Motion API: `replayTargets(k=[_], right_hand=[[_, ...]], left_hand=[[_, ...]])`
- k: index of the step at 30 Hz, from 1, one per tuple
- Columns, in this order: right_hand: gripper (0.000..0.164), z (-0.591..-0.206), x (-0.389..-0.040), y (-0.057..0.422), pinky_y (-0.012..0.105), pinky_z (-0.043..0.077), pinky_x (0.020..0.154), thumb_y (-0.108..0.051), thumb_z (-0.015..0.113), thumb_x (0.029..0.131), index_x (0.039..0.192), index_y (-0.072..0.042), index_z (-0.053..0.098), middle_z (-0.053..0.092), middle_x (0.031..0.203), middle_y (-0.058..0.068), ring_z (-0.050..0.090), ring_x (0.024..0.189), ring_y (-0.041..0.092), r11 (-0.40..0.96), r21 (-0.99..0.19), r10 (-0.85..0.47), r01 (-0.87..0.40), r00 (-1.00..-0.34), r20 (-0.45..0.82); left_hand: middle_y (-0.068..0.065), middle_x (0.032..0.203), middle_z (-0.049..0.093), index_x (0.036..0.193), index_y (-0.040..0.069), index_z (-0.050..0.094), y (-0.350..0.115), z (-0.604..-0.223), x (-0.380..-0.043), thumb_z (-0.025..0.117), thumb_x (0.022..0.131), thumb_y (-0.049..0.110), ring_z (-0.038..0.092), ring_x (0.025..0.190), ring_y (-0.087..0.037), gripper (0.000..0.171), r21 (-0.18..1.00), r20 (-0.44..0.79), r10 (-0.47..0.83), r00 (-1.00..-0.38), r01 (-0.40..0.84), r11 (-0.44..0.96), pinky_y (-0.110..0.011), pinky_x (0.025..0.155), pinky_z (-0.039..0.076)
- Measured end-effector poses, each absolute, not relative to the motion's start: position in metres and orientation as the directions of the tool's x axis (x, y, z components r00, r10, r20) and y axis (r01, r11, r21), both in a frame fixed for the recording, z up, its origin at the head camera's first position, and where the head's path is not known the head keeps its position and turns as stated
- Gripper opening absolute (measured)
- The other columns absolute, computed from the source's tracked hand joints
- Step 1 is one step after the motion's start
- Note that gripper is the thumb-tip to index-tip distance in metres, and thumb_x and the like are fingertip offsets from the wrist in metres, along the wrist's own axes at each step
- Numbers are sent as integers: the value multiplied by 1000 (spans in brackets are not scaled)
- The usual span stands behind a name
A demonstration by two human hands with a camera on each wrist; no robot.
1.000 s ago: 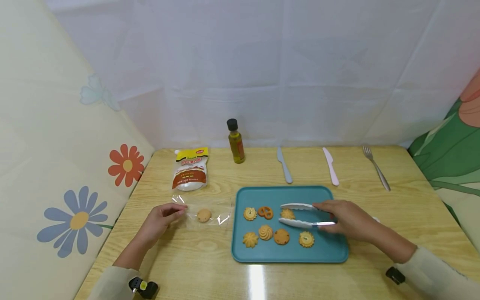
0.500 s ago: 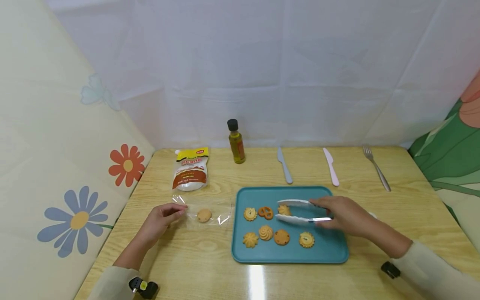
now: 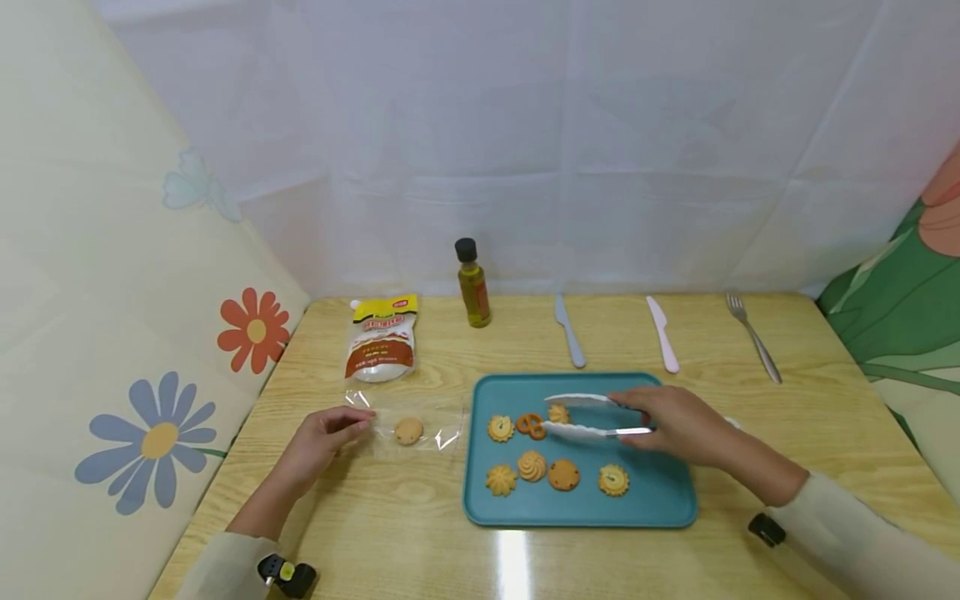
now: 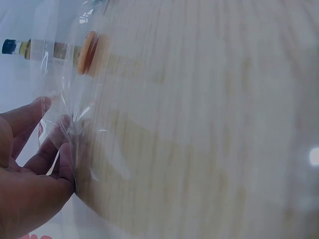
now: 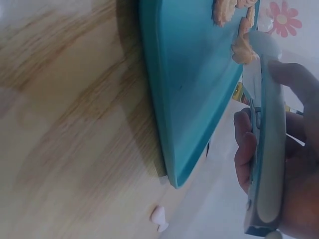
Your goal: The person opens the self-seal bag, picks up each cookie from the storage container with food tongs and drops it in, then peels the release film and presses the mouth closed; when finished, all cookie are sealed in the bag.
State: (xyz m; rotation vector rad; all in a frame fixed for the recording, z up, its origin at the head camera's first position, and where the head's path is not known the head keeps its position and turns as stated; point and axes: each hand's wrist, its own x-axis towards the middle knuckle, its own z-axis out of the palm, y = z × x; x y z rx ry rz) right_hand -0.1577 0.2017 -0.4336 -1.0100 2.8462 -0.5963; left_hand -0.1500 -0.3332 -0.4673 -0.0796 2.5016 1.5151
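My left hand (image 3: 315,450) pinches the near-left end of a clear plastic bag (image 3: 442,408) lying left of the tray. Inside the bag is a round cookie (image 3: 408,431); the left wrist view shows the film between thumb and fingers (image 4: 50,149). My right hand (image 3: 682,427) grips white-tipped tongs (image 3: 581,432) over the teal tray (image 3: 667,500). Between the tongs' arms sits a small flower-shaped cookie (image 3: 558,414), close beside a pretzel (image 3: 529,426). In the right wrist view, that cookie (image 5: 243,51) shows at the tongs' tips.
Several other cookies (image 3: 532,466) lie on the tray. Behind stand a white-and-brown pouch (image 3: 381,342) and an oil bottle (image 3: 474,292). A blue knife (image 3: 570,333), a pink knife (image 3: 663,333) and a fork (image 3: 753,337) lie along the back of the wooden table (image 3: 390,533).
The right hand and tongs have moved left across the tray, and the flower-shaped cookie has shifted left with them, up to the pretzel. My left hand and the bag have stayed put.
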Motion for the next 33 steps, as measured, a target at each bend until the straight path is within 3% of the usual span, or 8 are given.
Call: replayTargets(k=[9, 20, 33], right_hand=[[56, -430, -161, 194, 22, 44, 61, -27, 81, 91, 138, -1, 64, 72, 109, 6, 51, 72, 4, 692, -388, -629, -608, -772, 89], [56, -425, -170, 168, 30, 53, 73, -30, 78, 93, 139, -2, 64, 71, 127, 10, 63, 78, 5, 655, -371, -669, -658, -733, 121], [55, -419, -180, 119, 24, 49, 67, -33, 76, 94, 143, -10, 62, 69, 131, 7, 59, 78, 6, 630, -414, -704, -657, -708, 52]], left_hand=[[-19, 136, 63, 125, -1, 71, -333, -466, -150, 61, 105, 15, 57, 100, -9, 27, 869, -207, 72, -976, -149, 472, -24, 78, 50], [-20, 135, 64, 124, -2, 71, -334, -466, -151, 61, 105, 13, 59, 102, -6, 27, 878, -189, 80, -979, -132, 460, -22, 81, 51], [-21, 134, 64, 124, -3, 71, -335, -469, -151, 62, 105, 14, 58, 99, -6, 27, 878, -186, 83, -979, -128, 461, -23, 80, 51]])
